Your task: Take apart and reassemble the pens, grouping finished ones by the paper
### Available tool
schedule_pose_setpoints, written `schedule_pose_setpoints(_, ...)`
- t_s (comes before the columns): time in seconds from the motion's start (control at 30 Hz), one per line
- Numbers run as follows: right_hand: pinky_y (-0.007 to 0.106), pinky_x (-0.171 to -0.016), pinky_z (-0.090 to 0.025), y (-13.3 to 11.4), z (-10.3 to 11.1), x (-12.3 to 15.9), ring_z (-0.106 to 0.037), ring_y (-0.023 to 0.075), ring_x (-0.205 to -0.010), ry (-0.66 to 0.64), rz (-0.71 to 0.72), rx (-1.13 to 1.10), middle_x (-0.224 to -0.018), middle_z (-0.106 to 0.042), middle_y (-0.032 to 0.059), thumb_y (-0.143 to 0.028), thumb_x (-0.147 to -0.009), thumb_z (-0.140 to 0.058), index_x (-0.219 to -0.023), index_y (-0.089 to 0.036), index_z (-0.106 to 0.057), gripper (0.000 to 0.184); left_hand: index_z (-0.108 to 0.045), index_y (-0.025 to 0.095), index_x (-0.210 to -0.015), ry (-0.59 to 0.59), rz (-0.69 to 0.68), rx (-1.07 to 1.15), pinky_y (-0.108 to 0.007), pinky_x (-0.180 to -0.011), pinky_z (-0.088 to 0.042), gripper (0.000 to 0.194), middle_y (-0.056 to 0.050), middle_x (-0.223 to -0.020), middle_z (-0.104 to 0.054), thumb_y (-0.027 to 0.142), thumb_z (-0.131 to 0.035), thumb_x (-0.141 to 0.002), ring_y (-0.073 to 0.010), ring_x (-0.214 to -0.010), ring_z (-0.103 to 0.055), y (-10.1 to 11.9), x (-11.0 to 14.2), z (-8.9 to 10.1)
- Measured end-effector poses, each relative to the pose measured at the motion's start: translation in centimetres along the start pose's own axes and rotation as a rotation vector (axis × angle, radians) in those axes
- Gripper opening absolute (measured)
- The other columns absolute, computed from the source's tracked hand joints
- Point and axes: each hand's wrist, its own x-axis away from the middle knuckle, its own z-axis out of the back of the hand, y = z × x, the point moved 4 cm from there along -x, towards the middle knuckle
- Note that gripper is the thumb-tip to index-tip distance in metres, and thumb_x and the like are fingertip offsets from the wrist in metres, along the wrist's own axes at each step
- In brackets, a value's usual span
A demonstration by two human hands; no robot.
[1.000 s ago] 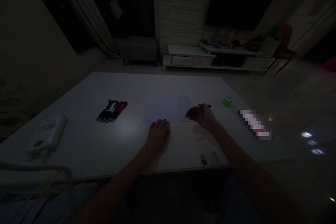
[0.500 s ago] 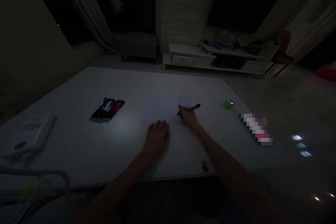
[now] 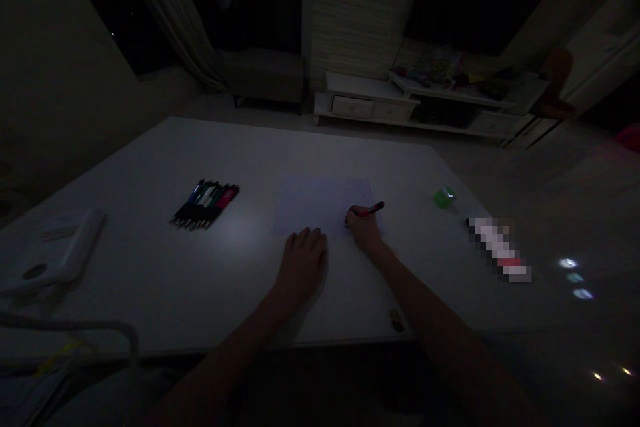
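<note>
A sheet of paper (image 3: 310,203) with faint lines of marks lies on the white table (image 3: 310,153). My right hand (image 3: 364,227) rests on the paper's right part, its fingers closed around a red and black pen (image 3: 373,209). The pen's back end points up to the right; its tip is hidden by the fingers. Palm down, my left hand (image 3: 303,257) lies flat at the paper's lower edge with fingers stretched out and nothing held. A row of several pens (image 3: 206,205) lies side by side to the left of the paper.
A small green object (image 3: 445,197) sits to the right, beside a blurred-out long item (image 3: 497,248). At the left stands a white pack (image 3: 53,247). A small brown piece (image 3: 396,321) lies near the front edge. Beyond the table is a low white cabinet (image 3: 353,107).
My right hand has shifted slightly down the paper, and the pen lies at a changed angle. The whole view has moved a little; my left hand stays at the paper's edge.
</note>
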Motion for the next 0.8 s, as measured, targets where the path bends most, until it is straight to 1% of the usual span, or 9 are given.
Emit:
schedule_pose_setpoints(0.23, 0.019, -0.039, -0.027, -0.8, 0.3, 0.4, -0.038, 0.0083, -0.043, -0.011, -0.014, -0.011, -0.044, -0.041, -0.0032, -0.023, -0.063, -0.042, -0.051, -0.017, -0.047, 0.015, -0.051, 0.02, -0.12, -0.005, 0.009, 0.0, -0.047, -0.1, -0.029, 0.034, -0.009, -0.128, -0.05, 0.025, -0.039, -0.088, -0.0256, -0.119, -0.041, 0.0, 0.0, -0.1)
schedule_pose_setpoints(0.33, 0.018, -0.039, -0.03, -0.7, 1.5, -0.4, -0.04, 0.0085, -0.042, 0.024, -0.028, -0.095, -0.048, -0.043, -0.0042, -0.026, -0.064, -0.044, -0.067, -0.016, -0.054, 0.015, -0.051, 0.019, -0.118, -0.018, 0.011, -0.007, -0.047, -0.099, -0.029, 0.033, -0.009, -0.127, -0.05, 0.025, -0.039, -0.088, -0.0257, -0.118, -0.042, -0.1, 0.0, -0.3)
schedule_pose_setpoints(0.4, 0.019, -0.039, -0.033, -0.9, 3.2, -1.1, -0.042, 0.0093, -0.042, 0.083, -0.015, -0.082, -0.05, -0.045, -0.0056, -0.026, -0.064, -0.047, -0.093, -0.016, -0.055, 0.032, -0.052, 0.02, -0.118, -0.018, 0.012, -0.001, -0.047, -0.099, -0.029, 0.033, -0.009, -0.127, -0.05, 0.025, -0.039, -0.088, -0.0253, -0.117, -0.042, -0.2, 0.0, -0.3)
schedule_pose_setpoints(0.47, 0.02, -0.04, -0.035, -1.2, 5.5, -1.9, -0.044, 0.0101, -0.042, 0.13, 0.025, -0.007, -0.052, -0.047, -0.0064, -0.025, -0.063, -0.052, -0.12, -0.015, -0.042, 0.059, -0.052, 0.02, -0.117, -0.012, 0.009, 0.008, -0.047, -0.1, -0.028, 0.032, -0.008, -0.127, -0.05, 0.024, -0.039, -0.088, -0.025, -0.118, -0.042, -0.2, 0.0, -0.2)
schedule_pose_setpoints(0.53, 0.021, -0.041, -0.036, -1.4, 8.0, -2.4, -0.045, 0.0108, -0.041, 0.097, 0.062, 0.082, -0.053, -0.049, -0.006, -0.025, -0.063, -0.054, -0.131, -0.014, -0.029, 0.074, -0.052, 0.02, -0.116, -0.009, 0.002, 0.012, -0.046, -0.099, -0.029, 0.032, -0.008, -0.126, -0.051, 0.023, -0.039, -0.087, -0.0252, -0.118, -0.042, -0.3, -0.1, 0.0)
schedule_pose_setpoints(0.6, 0.021, -0.041, -0.035, -1.1, 10.2, -2.6, -0.045, 0.0114, -0.04, 0.003, 0.093, 0.207, -0.05, -0.047, -0.0065, -0.027, -0.067, -0.052, -0.133, -0.015, -0.029, 0.071, -0.052, 0.019, -0.116, -0.005, 0.001, 0.013, -0.046, -0.098, -0.03, 0.032, -0.009, -0.125, -0.051, 0.023, -0.04, -0.087, -0.0255, -0.117, -0.042, -0.4, -0.2, -0.1)
schedule_pose_setpoints(0.67, 0.022, -0.042, -0.036, 0.0, 12.2, -2.7, -0.046, 0.0123, -0.039, -0.073, 0.09, 0.376, -0.048, -0.046, -0.0064, -0.028, -0.07, -0.05, -0.129, -0.017, -0.036, 0.062, -0.053, 0.02, -0.115, -0.002, 0.002, 0.015, -0.046, -0.098, -0.031, 0.031, -0.008, -0.124, -0.052, 0.022, -0.041, -0.086, -0.0254, -0.116, -0.043, -0.5, -0.4, -0.3)
schedule_pose_setpoints(0.73, 0.024, -0.047, -0.038, 1.4, 14.2, -2.7, -0.049, 0.0135, -0.044, -0.013, 0.076, 0.552, -0.054, -0.051, -0.0033, -0.03, -0.073, -0.049, -0.13, -0.018, -0.037, 0.06, -0.053, 0.021, -0.113, 0.004, 0.002, 0.017, -0.046, -0.097, -0.032, 0.03, -0.008, -0.123, -0.053, 0.023, -0.041, -0.086, -0.0246, -0.115, -0.044, -0.6, -0.7, -0.6)
schedule_pose_setpoints(0.8, 0.026, -0.054, -0.04, 2.9, 15.5, -2.8, -0.055, 0.0164, -0.054, 0.029, 0.06, 0.727, -0.067, -0.059, 0.0033, -0.034, -0.074, -0.052, -0.133, -0.017, -0.035, 0.064, -0.054, 0.021, -0.112, 0.016, -0.007, 0.018, -0.045, -0.097, -0.033, 0.028, -0.008, -0.121, -0.055, 0.024, -0.042, -0.086, -0.0235, -0.114, -0.045, -0.8, -1.1, -0.6)
